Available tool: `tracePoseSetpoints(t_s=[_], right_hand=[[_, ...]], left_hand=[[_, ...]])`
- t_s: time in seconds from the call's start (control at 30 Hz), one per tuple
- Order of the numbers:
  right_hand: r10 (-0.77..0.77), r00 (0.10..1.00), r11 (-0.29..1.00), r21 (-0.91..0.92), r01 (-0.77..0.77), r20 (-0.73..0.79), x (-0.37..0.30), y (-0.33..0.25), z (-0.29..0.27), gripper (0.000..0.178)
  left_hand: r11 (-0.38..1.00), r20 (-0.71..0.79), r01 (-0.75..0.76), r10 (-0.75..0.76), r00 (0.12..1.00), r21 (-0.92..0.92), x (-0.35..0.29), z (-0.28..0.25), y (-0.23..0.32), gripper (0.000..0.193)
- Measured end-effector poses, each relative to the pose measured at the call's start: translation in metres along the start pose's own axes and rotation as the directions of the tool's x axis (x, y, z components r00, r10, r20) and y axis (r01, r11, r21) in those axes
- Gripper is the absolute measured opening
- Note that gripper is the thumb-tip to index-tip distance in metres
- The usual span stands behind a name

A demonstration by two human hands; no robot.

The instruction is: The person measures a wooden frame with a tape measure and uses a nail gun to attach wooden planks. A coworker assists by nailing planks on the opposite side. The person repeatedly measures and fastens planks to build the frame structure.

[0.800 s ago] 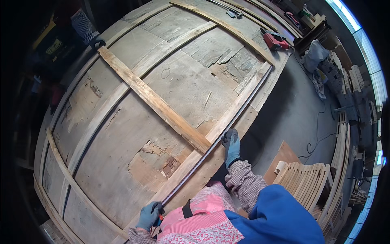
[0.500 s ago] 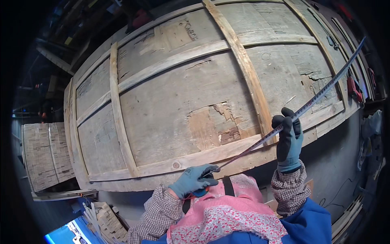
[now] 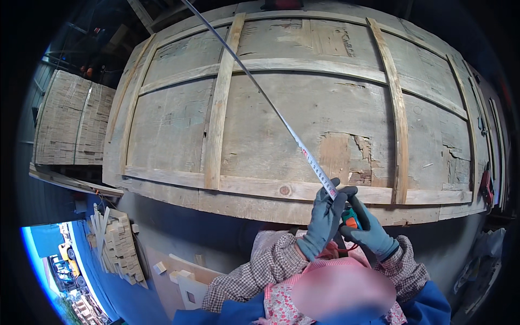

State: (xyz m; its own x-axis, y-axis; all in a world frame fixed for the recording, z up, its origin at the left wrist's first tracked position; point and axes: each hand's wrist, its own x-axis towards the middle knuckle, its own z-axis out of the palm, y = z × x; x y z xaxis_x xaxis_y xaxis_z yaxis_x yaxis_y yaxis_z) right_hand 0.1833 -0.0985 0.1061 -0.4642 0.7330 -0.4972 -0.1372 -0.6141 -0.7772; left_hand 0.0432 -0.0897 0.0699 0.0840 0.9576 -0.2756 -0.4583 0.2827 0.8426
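At four o'clock, the right hand's (image 3: 375, 232) fingers curl round the green-and-orange tape (image 3: 351, 222); the left hand's (image 3: 318, 225) fingers pinch its thin, pale, ruled blade (image 3: 316, 168), slanting toward eleven. Below lies a grey plywood panel (image 3: 260, 141), splintered in patches, crossed by rough, grainy battens (image 3: 396, 108).

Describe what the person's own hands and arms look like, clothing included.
The left hand and right hand wear matching blue-grey gloves, with much darker fingers. Both forearms are covered by loose, creased sleeves in a small dark-and-pale check. Farther up the arms, plain blue cloth shows.
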Motion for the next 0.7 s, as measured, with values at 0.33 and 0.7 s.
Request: tracePoseSetpoints(t_s=[0.33,0.7], right_hand=[[0.178,0.844,0.825,-0.391,-0.409,-0.506,-0.198,0.059,-0.154,0.067],[-0.096,0.811,0.448,-0.752,-0.483,-0.577,-0.296,0.017,-0.34,0.073]], left_hand=[[0.923,-0.158,0.351,-0.327,0.932,0.156,-0.024,-0.116,0.053,0.04],[0.951,-0.767,0.223,-0.304,0.565,-0.212,0.0,-0.218,-0.065,0.023]])
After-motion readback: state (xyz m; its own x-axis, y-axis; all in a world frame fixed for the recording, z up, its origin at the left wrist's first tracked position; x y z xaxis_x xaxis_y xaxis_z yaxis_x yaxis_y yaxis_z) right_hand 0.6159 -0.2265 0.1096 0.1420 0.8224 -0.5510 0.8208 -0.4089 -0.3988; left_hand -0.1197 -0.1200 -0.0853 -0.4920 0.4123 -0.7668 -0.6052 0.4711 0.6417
